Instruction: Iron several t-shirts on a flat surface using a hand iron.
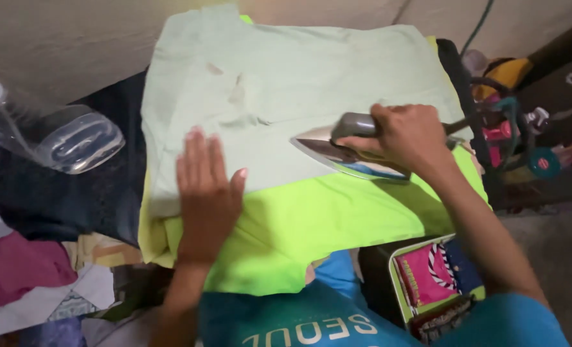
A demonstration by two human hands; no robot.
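Note:
A pale green garment (286, 83) lies spread flat over a bright lime-green cloth (324, 218) on the ironing surface. My right hand (405, 138) grips the grey handle of a clothes iron (344, 151), whose pointed metal soleplate faces left and rests on the pale garment. Fingers together, my left hand (205, 193) presses flat on the garment's lower left edge, a short way left of the iron's tip.
A clear plastic container (80, 141) sits at the left on a dark blue cloth (61, 199). Piled clothes (22, 270) lie at the lower left. A box with pink and striped fabrics (434, 276) stands at the lower right. Cluttered toys (511, 115) fill the right side.

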